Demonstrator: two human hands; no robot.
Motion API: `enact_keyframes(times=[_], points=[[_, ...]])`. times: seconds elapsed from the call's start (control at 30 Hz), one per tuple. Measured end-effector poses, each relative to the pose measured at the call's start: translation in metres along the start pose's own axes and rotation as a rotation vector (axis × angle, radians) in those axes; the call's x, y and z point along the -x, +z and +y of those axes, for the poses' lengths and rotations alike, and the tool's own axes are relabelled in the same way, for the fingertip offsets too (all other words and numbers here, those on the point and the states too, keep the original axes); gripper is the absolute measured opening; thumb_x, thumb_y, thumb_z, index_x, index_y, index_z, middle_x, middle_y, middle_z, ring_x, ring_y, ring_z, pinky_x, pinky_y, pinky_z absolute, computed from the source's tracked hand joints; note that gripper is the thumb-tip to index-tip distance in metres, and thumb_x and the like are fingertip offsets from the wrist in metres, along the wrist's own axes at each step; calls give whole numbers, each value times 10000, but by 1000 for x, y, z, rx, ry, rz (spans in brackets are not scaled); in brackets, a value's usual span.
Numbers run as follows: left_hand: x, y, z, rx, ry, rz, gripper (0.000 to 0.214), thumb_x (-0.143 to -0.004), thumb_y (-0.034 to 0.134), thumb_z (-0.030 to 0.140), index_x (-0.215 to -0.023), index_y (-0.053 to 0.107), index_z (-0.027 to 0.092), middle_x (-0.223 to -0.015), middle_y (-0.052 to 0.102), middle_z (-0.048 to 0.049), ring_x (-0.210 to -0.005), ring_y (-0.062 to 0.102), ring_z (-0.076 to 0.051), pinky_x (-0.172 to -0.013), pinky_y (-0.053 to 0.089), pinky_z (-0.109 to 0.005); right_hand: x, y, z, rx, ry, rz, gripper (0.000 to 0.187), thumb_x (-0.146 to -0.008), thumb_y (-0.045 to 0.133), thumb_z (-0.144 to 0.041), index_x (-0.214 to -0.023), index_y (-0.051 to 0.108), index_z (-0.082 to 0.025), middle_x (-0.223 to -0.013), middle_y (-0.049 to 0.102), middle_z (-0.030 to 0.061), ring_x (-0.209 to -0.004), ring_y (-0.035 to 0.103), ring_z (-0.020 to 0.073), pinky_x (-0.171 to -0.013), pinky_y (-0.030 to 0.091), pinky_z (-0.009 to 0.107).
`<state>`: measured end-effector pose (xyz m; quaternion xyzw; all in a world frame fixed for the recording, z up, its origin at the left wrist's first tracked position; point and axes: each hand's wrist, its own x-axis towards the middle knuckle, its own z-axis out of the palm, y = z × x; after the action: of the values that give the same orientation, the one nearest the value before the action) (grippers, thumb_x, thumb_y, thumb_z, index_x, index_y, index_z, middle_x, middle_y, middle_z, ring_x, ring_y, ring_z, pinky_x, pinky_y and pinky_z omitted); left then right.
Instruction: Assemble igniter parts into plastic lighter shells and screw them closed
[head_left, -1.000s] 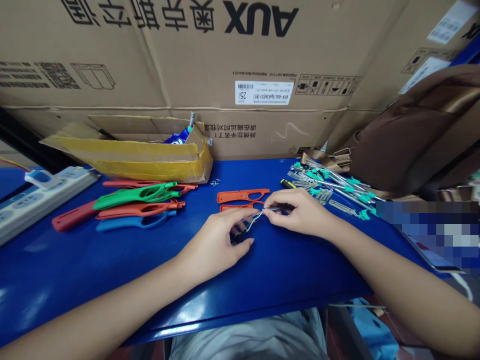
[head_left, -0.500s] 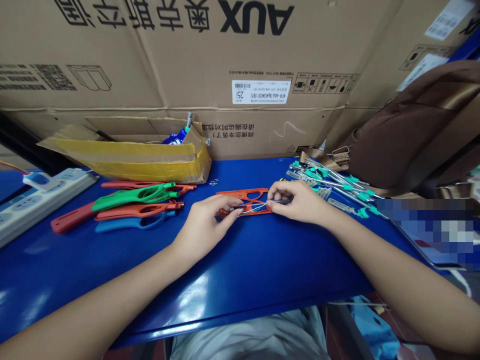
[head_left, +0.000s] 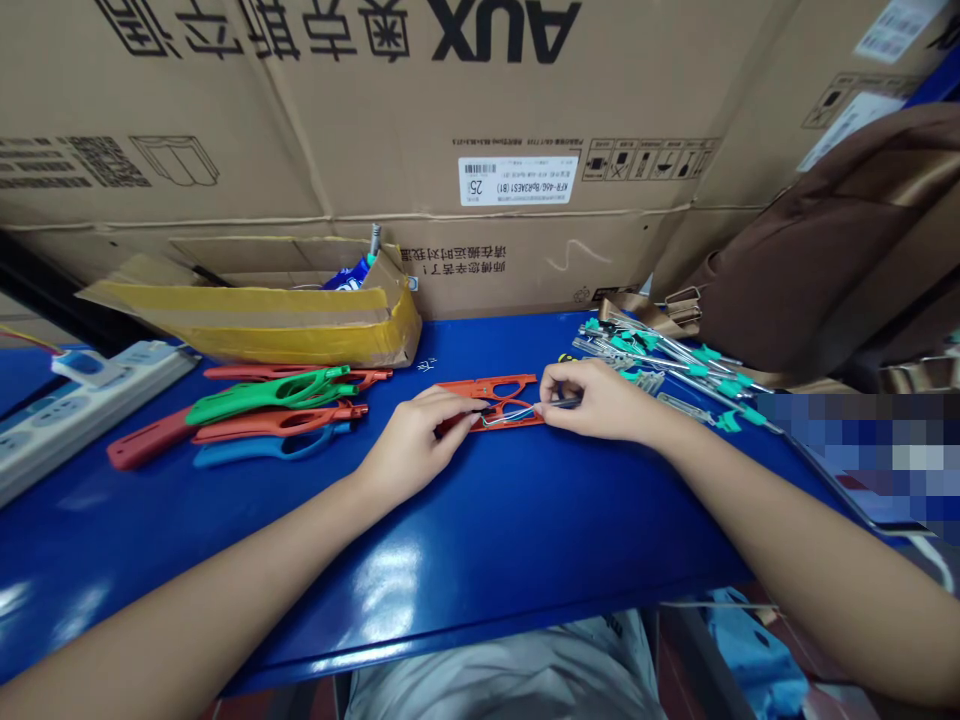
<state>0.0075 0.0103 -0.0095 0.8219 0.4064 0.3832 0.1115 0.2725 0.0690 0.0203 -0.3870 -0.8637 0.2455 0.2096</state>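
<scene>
Two orange plastic handle halves [head_left: 491, 386], each with a loop-shaped opening, lie on the blue table [head_left: 480, 540]. Over the nearer half, thin pale wires [head_left: 514, 414] run between my hands. My left hand [head_left: 420, 435] rests at the left end of the orange pieces, its thumb and fingers pinched on the wires near a small dark bit. At the right end, my right hand [head_left: 596, 400] is closed in a pinch where the wires meet a slim dark part [head_left: 566, 403]. Fingers hide much of both grips.
Coloured handles [head_left: 274, 395] lie in a pile at left, beside a white power strip [head_left: 86, 405] and a yellow-taped carton [head_left: 292, 325]. Metal rods with green pieces [head_left: 675, 365] lie at right near a brown bag [head_left: 825, 280] and a blurred-out device [head_left: 870, 460]. Large cardboard [head_left: 337, 120] stands behind.
The wires between my hands now sit lower and look more bent over the nearer orange half. My left fingers have shifted slightly; both hands stay at the same pieces. The view has tilted slightly.
</scene>
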Motion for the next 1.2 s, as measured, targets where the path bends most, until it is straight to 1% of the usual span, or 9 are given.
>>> enact_keyframes(times=[0.27,0.47,0.57,0.63,0.73,0.87,0.97,1.1,1.2], points=[[-1,3,-1,0,44,-24,187,-963,616,180,-1075,766,187,-1031,799,-67,-965,740,-213,-910,585,-366,0,-8,0,6,9,-103,117,-794,676,-279,-754,613,-189,-637,551,-39,-576,450,105,-591,339,251],[2,-5,5,-33,16,-62,201,-970,591,182,-1079,759,194,-1037,797,-65,-952,747,-203,-890,597,-343,2,-5,-2,-34,-1,-123,39,-784,641,-221,-768,628,-187,-645,558,-40,-583,469,106,-592,347,243],[2,-7,4,-41,68,-108,209,-984,571,173,-1093,748,196,-1038,796,-65,-959,739,-205,-889,593,-353,1,-3,1,-26,-36,-104,37,-770,636,-199,-739,619,-190,-654,566,-36,-589,465,107,-590,348,242],[0,-6,1,-41,90,-125,210,-992,560,171,-1099,739,194,-1035,794,-64,-962,736,-206,-886,590,-354,0,-2,3,-34,-65,-60,51,-779,636,-210,-736,615,-191,-652,563,-34,-588,458,107,-587,348,244],[-3,-2,-1,-44,69,-124,195,-992,559,163,-1072,736,181,-1017,787,-69,-952,729,-211,-877,585,-357,-2,0,7,-44,-82,-18,79,-802,638,-240,-746,615,-190,-653,558,-31,-593,465,109,-589,357,246],[-3,3,2,-46,28,-117,175,-997,570,192,-1082,720,164,-1011,766,-81,-946,698,-217,-872,567,-370,2,1,10,-31,-39,-46,74,-806,648,-236,-754,621,-189,-641,542,-37,-578,449,101,-578,358,243],[1,4,2,-27,37,-160,212,-959,663,268,-1142,694,166,-1050,754,-81,-988,681,-228,-886,561,-374,5,-1,11,-35,-14,-57,77,-802,655,-227,-749,617,-187,-629,526,-41,-572,436,98,-568,358,241],[3,3,-2,30,48,-186,257,-963,652,244,-1214,668,188,-1134,750,-81,-1057,683,-226,-932,560,-374,6,-7,10,-58,3,-65,101,-817,653,-245,-746,609,-188,-621,510,-39,-565,426,99,-539,348,234],[3,2,-3,43,29,-176,253,-956,653,243,-1203,682,198,-1146,756,-78,-1073,690,-234,-948,560,-385,6,-9,10,-45,18,-107,97,-808,661,-240,-743,612,-188,-609,498,-42,-555,408,98,-522,327,235]])
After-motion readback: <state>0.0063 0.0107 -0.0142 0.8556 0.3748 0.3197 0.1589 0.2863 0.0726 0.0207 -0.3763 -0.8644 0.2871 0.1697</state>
